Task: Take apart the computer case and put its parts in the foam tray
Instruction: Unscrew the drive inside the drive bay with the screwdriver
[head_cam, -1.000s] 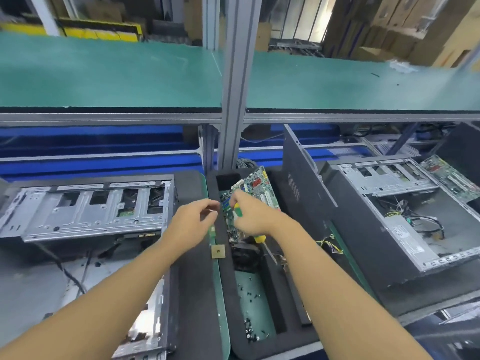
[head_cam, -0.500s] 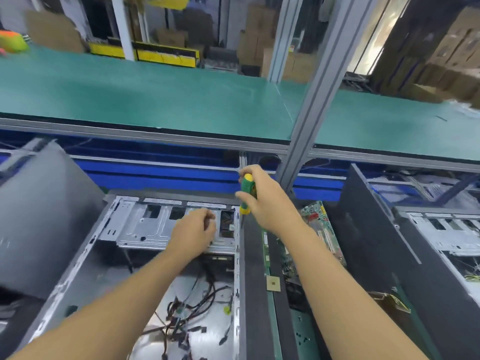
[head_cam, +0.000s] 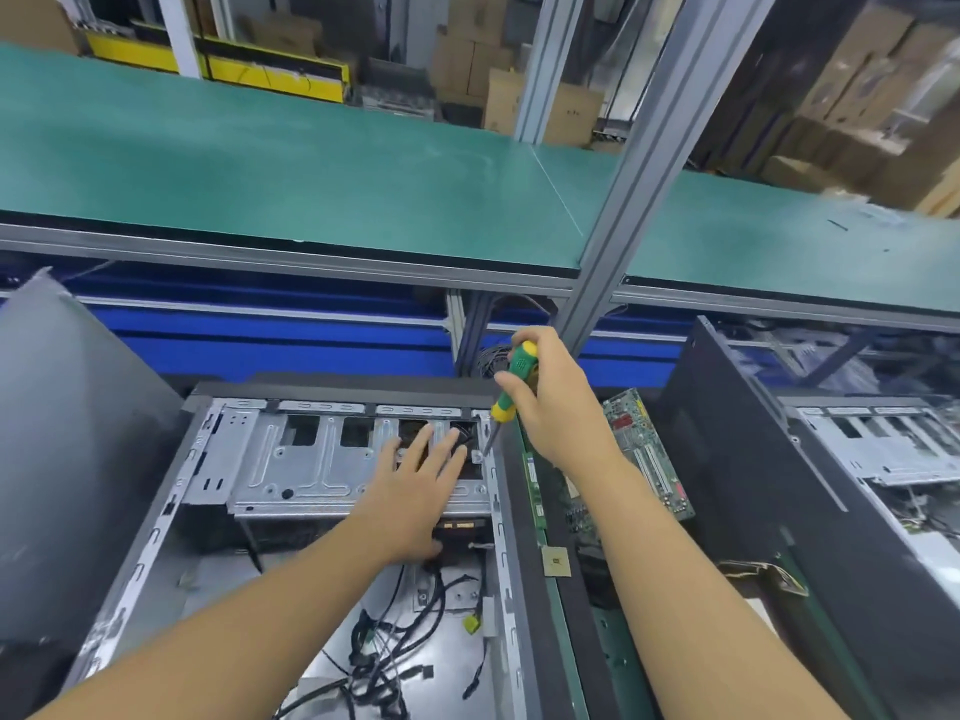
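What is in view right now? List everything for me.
Computer case: one, black outside, silver inside, centre-left.
Drive cage: one, silver, far end of that case.
Cables: several, black, on the case floor.
Foam tray: one, black, right of the case.
Motherboard: one, green, in the tray.
Processor chip: one, gold, near tray's left edge.
Second case: one, black and silver, far right.
Cardboard boxes: many, brown, background.
Screwdriver: one, green-yellow handle, tip at cage's right corner.
Left hand: one, flat on the cage.
Right hand: one, grips the screwdriver.
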A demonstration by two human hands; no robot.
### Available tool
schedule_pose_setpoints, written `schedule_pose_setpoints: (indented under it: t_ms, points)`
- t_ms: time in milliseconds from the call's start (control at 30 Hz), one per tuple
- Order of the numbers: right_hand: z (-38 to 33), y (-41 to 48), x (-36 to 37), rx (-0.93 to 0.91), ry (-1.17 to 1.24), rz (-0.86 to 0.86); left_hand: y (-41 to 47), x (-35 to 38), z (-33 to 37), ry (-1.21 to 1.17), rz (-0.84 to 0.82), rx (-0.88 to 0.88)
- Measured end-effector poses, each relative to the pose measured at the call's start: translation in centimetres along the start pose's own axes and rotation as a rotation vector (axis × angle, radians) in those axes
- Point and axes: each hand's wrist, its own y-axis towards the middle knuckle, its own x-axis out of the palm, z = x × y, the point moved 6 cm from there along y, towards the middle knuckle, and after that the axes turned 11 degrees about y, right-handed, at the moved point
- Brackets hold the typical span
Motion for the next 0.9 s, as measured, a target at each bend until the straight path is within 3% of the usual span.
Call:
schedule_pose_setpoints:
  t_ms: [900]
  points:
    - [1.1, 0.5, 0.5, 0.018, -0.049, 0.038, -0.1, 0.1, 0.2, 0.044, 0.089, -0.05]
